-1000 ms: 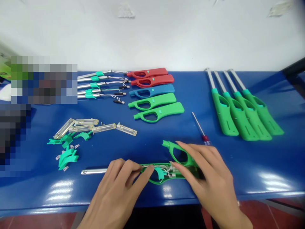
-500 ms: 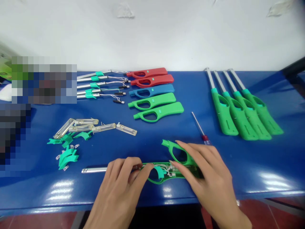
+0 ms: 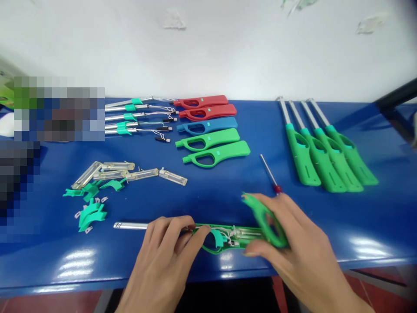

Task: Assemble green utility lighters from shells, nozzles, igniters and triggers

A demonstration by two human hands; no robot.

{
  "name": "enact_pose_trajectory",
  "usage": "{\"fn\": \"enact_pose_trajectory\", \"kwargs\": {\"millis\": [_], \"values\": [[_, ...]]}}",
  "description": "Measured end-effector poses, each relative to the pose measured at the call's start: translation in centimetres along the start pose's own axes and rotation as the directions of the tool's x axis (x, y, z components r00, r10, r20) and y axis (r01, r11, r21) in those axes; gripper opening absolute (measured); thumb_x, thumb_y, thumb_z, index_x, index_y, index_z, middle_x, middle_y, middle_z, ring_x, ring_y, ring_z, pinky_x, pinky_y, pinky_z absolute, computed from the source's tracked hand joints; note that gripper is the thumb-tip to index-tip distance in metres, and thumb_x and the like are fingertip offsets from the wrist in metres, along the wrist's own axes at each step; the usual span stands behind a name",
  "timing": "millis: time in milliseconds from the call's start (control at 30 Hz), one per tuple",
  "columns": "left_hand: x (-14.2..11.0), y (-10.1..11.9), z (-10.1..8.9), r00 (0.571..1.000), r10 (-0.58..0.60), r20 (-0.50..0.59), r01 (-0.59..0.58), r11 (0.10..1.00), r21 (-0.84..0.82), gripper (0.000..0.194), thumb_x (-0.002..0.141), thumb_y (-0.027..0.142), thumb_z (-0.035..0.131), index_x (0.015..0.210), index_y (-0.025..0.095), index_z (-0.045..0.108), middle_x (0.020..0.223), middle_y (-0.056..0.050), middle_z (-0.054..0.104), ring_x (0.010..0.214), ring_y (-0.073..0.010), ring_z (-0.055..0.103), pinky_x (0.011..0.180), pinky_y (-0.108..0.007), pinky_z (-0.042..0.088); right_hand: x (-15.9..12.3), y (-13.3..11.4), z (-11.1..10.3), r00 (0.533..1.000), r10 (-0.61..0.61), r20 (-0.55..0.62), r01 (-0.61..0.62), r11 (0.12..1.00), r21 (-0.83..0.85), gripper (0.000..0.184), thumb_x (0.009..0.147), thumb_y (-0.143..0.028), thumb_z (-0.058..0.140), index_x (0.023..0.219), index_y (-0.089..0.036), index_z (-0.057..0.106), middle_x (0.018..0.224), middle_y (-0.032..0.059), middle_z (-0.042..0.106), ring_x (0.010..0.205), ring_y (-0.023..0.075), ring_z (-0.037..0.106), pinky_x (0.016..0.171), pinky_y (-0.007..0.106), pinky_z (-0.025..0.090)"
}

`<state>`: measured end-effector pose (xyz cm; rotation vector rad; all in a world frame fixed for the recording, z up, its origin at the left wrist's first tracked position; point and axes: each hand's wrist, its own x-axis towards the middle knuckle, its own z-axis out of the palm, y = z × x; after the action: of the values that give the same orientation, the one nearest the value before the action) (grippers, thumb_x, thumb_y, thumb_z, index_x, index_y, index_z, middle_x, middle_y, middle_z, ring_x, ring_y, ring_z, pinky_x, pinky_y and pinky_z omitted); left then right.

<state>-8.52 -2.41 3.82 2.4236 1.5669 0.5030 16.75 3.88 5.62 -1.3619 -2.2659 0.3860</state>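
Observation:
Near the front edge of the blue table lies an opened gas lighter (image 3: 243,245), its green half shell showing white wires, a teal trigger and a clear fuel tank (image 3: 249,234). Its metal tube (image 3: 132,226) points left. My left hand (image 3: 166,248) is closed around the lighter where tube and shell meet, thumb on the shell's edge. My right hand (image 3: 296,248) grips a second green half shell (image 3: 269,221), tilted and raised over the right end of the opened lighter. The palm hides part of this shell.
Behind lie red, blue and green half shells (image 3: 213,154), beside metal tubes (image 3: 120,116) with wires. Clear tanks (image 3: 143,174) and teal triggers (image 3: 93,215) are at left. A screwdriver (image 3: 269,171) and several assembled green lighters (image 3: 304,161) are at right.
My right hand has shifted right with the green half shell, which is now tilted more steeply and uncovers more of the clear tank. My left hand has stayed at the lighter.

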Motion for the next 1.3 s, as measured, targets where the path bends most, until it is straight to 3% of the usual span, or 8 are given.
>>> {"fn": "enact_pose_trajectory", "kwargs": {"millis": [100, 200, 433, 633, 733, 867, 967, 1300], "values": [[-0.1, -0.1, 0.1, 1.000, -0.007, -0.003, 0.007, 1.000, -0.020, 0.058, 0.094, -0.008, 0.041, 0.139, 0.022, 0.063, 0.128, -0.012, 0.054, 0.112, -0.0249, 0.051, 0.093, -0.041, 0.050, -0.3, 0.4, 0.0, 1.000, 0.015, 0.026, -0.016, 0.999, 0.045, 0.043, 0.099, -0.063, 0.063, 0.120, -0.026, 0.067, 0.089, -0.0002, 0.068, 0.059, 0.0134, 0.064, 0.053, 0.026, 0.054], [-0.3, 0.2, 0.1, 0.999, -0.032, -0.008, 0.032, 0.999, -0.036, 0.056, 0.096, -0.006, 0.042, 0.137, 0.023, 0.064, 0.127, -0.012, 0.056, 0.113, -0.0254, 0.052, 0.095, -0.042, 0.050, -0.8, 0.9, 0.1, 0.994, 0.018, 0.109, -0.036, 0.986, 0.161, 0.020, 0.103, -0.041, 0.068, 0.117, -0.027, 0.068, 0.097, -0.0002, 0.072, 0.075, 0.0143, 0.073, 0.065, 0.023, 0.059], [-0.2, 0.7, 0.2, 0.995, -0.093, -0.042, 0.090, 0.994, -0.060, 0.064, 0.092, -0.014, 0.036, 0.133, 0.024, 0.065, 0.126, -0.010, 0.058, 0.112, -0.0231, 0.053, 0.096, -0.042, 0.050, -0.3, 0.9, 0.1, 0.981, -0.034, 0.190, -0.014, 0.970, 0.244, 0.009, 0.104, -0.026, 0.064, 0.109, -0.027, 0.072, 0.099, -0.0005, 0.078, 0.085, 0.0160, 0.076, 0.073, 0.025, 0.062], [0.1, 0.5, 0.1, 0.995, -0.069, -0.076, 0.066, 0.997, -0.040, 0.064, 0.092, -0.013, 0.036, 0.130, 0.025, 0.069, 0.121, -0.008, 0.063, 0.106, -0.0214, 0.058, 0.089, -0.036, 0.053, 0.1, 0.7, -0.3, 0.969, -0.147, 0.199, 0.104, 0.971, 0.213, 0.026, 0.111, -0.028, 0.049, 0.111, -0.026, 0.075, 0.100, 0.0032, 0.079, 0.084, 0.0166, 0.074, 0.071, 0.028, 0.061], [0.1, 0.6, 0.1, 0.991, -0.107, -0.081, 0.103, 0.993, -0.058, 0.065, 0.090, -0.015, 0.036, 0.129, 0.026, 0.070, 0.121, -0.008, 0.063, 0.107, -0.0214, 0.058, 0.092, -0.037, 0.052, -0.5, 1.1, -0.4, 0.947, -0.162, 0.278, 0.112, 0.976, 0.186, 0.030, 0.109, -0.017, 0.048, 0.122, -0.028, 0.072, 0.111, 0.0042, 0.076, 0.092, 0.0182, 0.072, 0.074, 0.030, 0.061], [0.0, 0.5, 0.2, 0.993, -0.094, -0.072, 0.089, 0.994, -0.069, 0.069, 0.088, -0.017, 0.033, 0.130, 0.025, 0.067, 0.123, -0.007, 0.059, 0.109, -0.0211, 0.055, 0.093, -0.038, 0.050, -1.4, 1.7, -0.8, 0.898, -0.197, 0.394, 0.152, 0.978, 0.143, 0.057, 0.100, 0.003, 0.040, 0.137, -0.033, 0.064, 0.126, 0.0041, 0.070, 0.106, 0.0192, 0.069, 0.076, 0.031, 0.061], [0.0, 0.0, 0.0, 0.999, -0.033, -0.040, 0.031, 0.998, -0.054, 0.069, 0.087, -0.017, 0.034, 0.135, 0.024, 0.064, 0.125, -0.008, 0.056, 0.110, -0.0210, 0.052, 0.092, -0.036, 0.049, -1.9, 2.0, -1.0, 0.891, -0.229, 0.392, 0.199, 0.973, 0.115, 0.070, 0.094, 0.008, 0.037, 0.144, -0.036, 0.061, 0.130, 0.0037, 0.070, 0.107, 0.0187, 0.069, 0.080, 0.033, 0.061], [0.0, -0.3, -0.2, 1.000, 0.016, -0.016, -0.017, 0.999, -0.029, 0.068, 0.088, -0.017, 0.035, 0.137, 0.021, 0.062, 0.126, -0.009, 0.053, 0.110, -0.0202, 0.050, 0.092, -0.035, 0.048, -2.4, 2.1, -0.8, 0.907, -0.252, 0.337, 0.249, 0.967, 0.053, 0.067, 0.098, 0.003, 0.037, 0.146, -0.038, 0.061, 0.130, 0.0038, 0.070, 0.109, 0.0208, 0.067, 0.078, 0.034, 0.060]]}}
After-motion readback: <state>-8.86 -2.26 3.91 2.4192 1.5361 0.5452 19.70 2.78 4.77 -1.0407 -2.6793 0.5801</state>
